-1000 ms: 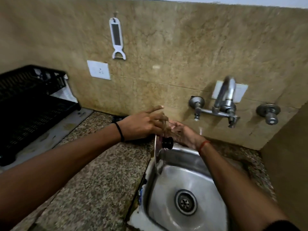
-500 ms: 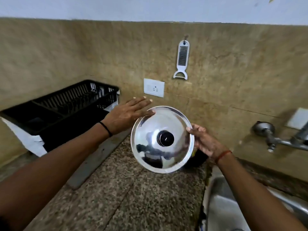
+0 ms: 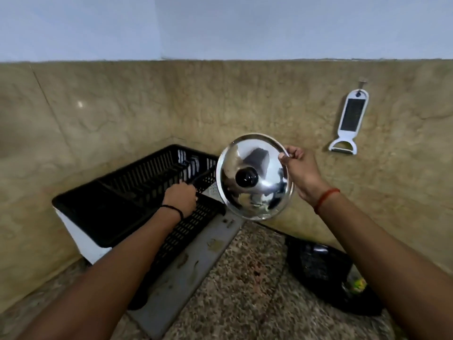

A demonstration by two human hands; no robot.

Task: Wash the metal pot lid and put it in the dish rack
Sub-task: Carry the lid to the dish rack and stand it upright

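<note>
Head view: left hand [image 3: 180,197] has dropped from lid [image 3: 255,176] to rack [image 3: 137,190].

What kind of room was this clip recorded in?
Most likely a home kitchen: a black dish rack sits on a speckled stone counter, a white peeler hangs on the wall, and the right hand holds a metal pot lid.

The dish rack [image 3: 127,200] sits in the tabletop's [image 3: 240,290] left rear corner on a tray [image 3: 186,268]. The lid [image 3: 255,177] hangs above the rack's right end. A peeler [image 3: 348,123] hangs on the wall, right.
</note>
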